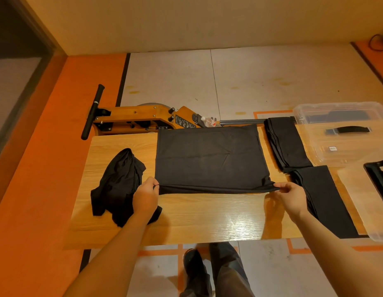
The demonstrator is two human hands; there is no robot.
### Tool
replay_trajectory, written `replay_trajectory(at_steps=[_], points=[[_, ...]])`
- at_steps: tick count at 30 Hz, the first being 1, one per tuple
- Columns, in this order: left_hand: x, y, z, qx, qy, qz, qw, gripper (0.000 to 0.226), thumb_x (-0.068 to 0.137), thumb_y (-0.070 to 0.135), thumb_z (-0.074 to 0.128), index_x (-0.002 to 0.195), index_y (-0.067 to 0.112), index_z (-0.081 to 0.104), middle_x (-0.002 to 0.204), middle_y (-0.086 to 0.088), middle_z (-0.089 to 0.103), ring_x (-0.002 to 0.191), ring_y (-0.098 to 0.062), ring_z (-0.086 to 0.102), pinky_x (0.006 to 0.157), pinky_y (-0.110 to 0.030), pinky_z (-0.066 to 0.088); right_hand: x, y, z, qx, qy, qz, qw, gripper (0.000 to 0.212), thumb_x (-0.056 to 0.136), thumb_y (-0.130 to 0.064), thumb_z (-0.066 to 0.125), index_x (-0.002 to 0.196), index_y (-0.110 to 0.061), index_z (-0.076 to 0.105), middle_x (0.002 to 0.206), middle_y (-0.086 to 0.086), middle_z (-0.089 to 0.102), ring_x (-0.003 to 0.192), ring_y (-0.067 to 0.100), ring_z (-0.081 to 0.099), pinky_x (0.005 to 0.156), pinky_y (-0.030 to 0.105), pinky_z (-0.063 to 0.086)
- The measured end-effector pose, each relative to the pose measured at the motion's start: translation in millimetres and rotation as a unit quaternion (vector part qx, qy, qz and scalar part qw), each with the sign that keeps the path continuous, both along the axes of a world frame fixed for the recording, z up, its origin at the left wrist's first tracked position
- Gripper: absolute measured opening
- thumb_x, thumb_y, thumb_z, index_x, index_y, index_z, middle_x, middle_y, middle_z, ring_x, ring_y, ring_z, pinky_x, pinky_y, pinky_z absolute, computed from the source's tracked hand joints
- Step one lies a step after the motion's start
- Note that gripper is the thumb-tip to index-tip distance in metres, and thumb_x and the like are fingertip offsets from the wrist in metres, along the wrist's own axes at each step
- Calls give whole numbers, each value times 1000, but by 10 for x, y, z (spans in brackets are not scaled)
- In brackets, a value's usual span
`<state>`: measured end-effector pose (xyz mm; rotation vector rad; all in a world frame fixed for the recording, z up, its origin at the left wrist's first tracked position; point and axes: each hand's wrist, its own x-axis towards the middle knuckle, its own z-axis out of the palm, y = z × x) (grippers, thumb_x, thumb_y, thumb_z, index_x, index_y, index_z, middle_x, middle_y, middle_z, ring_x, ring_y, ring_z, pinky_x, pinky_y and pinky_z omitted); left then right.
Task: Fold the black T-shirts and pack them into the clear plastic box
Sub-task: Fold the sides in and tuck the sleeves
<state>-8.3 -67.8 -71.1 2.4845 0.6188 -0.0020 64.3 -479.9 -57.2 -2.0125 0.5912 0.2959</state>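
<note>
Both hands are seen at the near edge of a flat black T-shirt [210, 159] spread in the middle of a light wooden table [186, 217]. The shirt's near left corner is pinched by the left hand [146, 197] between thumb and curled fingers. The near right corner is pinched the same way by the right hand [290, 197]. The near edge of the shirt is held just above the wood and is pulled straight between the two hands.

A crumpled black T-shirt [120, 185] is seen on the left part of the table, partly hidden under the left arm. Two folded black T-shirts are laid on the right part: a far folded black shirt [287, 144] and a near folded black shirt [327, 202], almost touching each other.

A clear plastic box [344, 136] with a black handle is placed at the far right of the table, just beside the far folded shirt. Something dark is seen inside it, but what it is cannot be told. A second clear plastic piece [357, 196] is cut off at the right edge.

A wooden exercise machine [141, 120] and a small clear water bottle [208, 121] are seen on the floor behind the table.
</note>
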Motion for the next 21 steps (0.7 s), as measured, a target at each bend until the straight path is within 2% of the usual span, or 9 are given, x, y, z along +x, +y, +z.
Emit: replay_trajectory(at_steps=[6,11,14,18,21], points=[[322,60,108,-34,24,11,999,11,96,12,52,86,14,58,70,-11,57,64,-28,52,52,-30,32,318,48,34,-78,-49,61,994,8,88,-5,69,95,-8,70,89,6,69,84,21,66,85,40,56],[573,107,160,-18,17,35,999,7,92,13,60,86,14,64,75,-7,62,70,-23,58,57,-29,40,658,140,136,-80,-80,99,989,9,90,-5,65,85,-10,70,81,3,68,78,14,65,74,29,53],[728,102,210,0,9,46,999,7,93,13,60,88,12,66,78,-3,63,71,-21,58,59,-29,40,882,177,137,-76,-89,108,987,10,88,-6,66,80,-10,70,79,5,68,78,18,65,74,33,54],[995,92,262,2,40,84,996,10,96,18,57,99,13,66,88,-2,65,74,-13,54,60,-28,41,1193,241,143,-35,-68,101,992,4,91,-8,65,92,-9,69,88,6,68,87,21,65,82,36,54],[1215,99,298,8,57,110,992,13,97,21,55,104,15,64,95,-2,66,76,-11,52,65,-28,41,1445,290,132,-25,-64,106,992,5,92,-10,64,94,-10,68,89,7,69,89,22,66,87,41,55]])
